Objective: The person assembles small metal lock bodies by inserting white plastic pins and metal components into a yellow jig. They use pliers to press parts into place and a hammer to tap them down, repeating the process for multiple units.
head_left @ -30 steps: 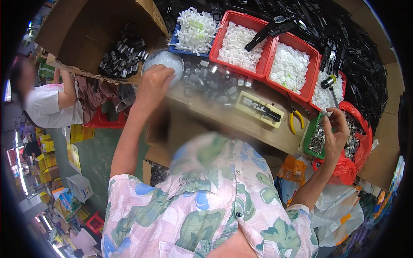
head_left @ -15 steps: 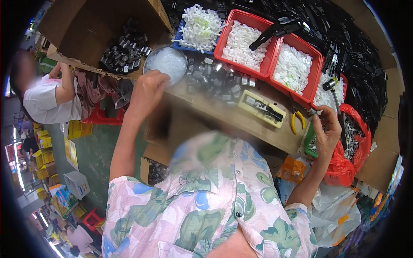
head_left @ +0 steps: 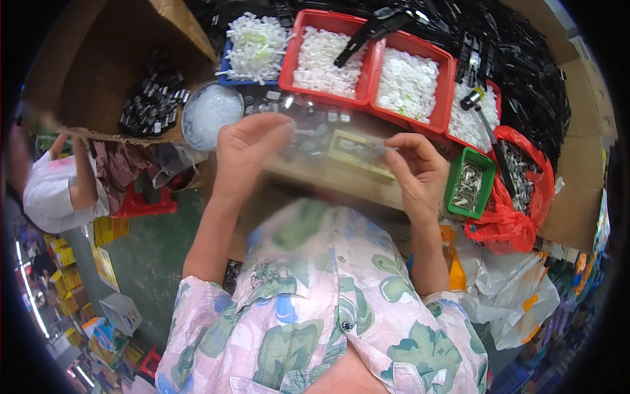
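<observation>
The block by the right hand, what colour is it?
Pale yellow. The block shows best in the head view, near the right hand.

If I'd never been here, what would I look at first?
Probably the red trays full of white bits, at the top middle. Behind them and to the right spreads a big heap of shiny black parts. Then perhaps the left hand and right hand, near a pale yellow block in the middle.

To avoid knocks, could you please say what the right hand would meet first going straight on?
The right hand would probably meet the cream block first, but depth is unclear; it might pass above.
</observation>
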Motion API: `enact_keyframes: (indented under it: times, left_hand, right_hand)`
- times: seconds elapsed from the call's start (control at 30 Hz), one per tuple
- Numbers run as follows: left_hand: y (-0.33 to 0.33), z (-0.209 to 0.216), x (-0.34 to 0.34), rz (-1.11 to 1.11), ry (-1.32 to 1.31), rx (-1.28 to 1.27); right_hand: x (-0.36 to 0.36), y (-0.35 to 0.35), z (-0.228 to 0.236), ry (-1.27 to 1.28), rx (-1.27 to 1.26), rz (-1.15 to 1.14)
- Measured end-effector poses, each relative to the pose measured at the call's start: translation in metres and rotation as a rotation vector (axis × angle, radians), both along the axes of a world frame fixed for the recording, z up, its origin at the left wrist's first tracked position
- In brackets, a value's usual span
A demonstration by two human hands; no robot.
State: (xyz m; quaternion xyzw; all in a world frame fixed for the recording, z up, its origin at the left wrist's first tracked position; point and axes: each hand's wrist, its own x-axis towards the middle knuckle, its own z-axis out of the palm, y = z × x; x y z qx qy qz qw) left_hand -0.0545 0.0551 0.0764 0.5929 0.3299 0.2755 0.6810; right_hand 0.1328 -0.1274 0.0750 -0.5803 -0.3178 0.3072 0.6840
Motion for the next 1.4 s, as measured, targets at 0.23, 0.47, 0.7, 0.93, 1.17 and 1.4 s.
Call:
enact_keyframes:
  times: [0.23,0.47,0.7,0.93,1.17,1.4]
  left_hand:
    - [-0.032,-0.012,0.043,-0.074,-0.028,-0.042]
    - [-0.039,-0.015,0.058,-0.112,-0.007,-0.029]
    - [-0.032,-0.021,0.057,-0.199,0.056,-0.038]
    - [-0.041,-0.024,0.061,-0.196,-0.024,0.014]
    - [-0.054,-0.026,0.071,-0.221,0.017,0.379]
    - [-0.057,-0.039,0.074,-0.306,0.030,0.358]
  right_hand:
    - [0.000,-0.003,-0.014,0.101,0.173,-0.131]
    - [0.005,-0.013,-0.021,0.048,0.145,-0.130]
    - [0.012,-0.016,-0.024,-0.263,0.117,-0.025]
    - [0.022,-0.020,-0.020,-0.160,-0.052,-0.020]
    - [0.027,-0.039,-0.028,0.064,-0.092,-0.033]
    - [0.029,-0.048,-0.030,0.091,-0.129,-0.055]
